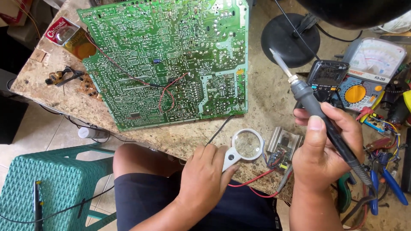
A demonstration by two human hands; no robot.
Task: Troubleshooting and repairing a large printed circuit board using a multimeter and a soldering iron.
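My right hand (pixel 327 147) holds a soldering iron (pixel 308 96) upright, its metal tip pointing up and left, above the worktable's right half. My left hand (pixel 205 171) grips the white handle of a magnifying glass (pixel 247 144) that rests at the table's near edge. A large green circuit board (pixel 171 60) lies solder side up on the table, with red and black wires across it. A small module with a metal heat sink (pixel 282 147) sits between my two hands.
Two multimeters, a black digital one (pixel 327 77) and an analogue one (pixel 370 70), lie at the right near a black round stand base (pixel 291 40). Blue-handled pliers (pixel 385 184) and loose wires clutter the right edge. A green woven stool (pixel 51 184) stands at the lower left.
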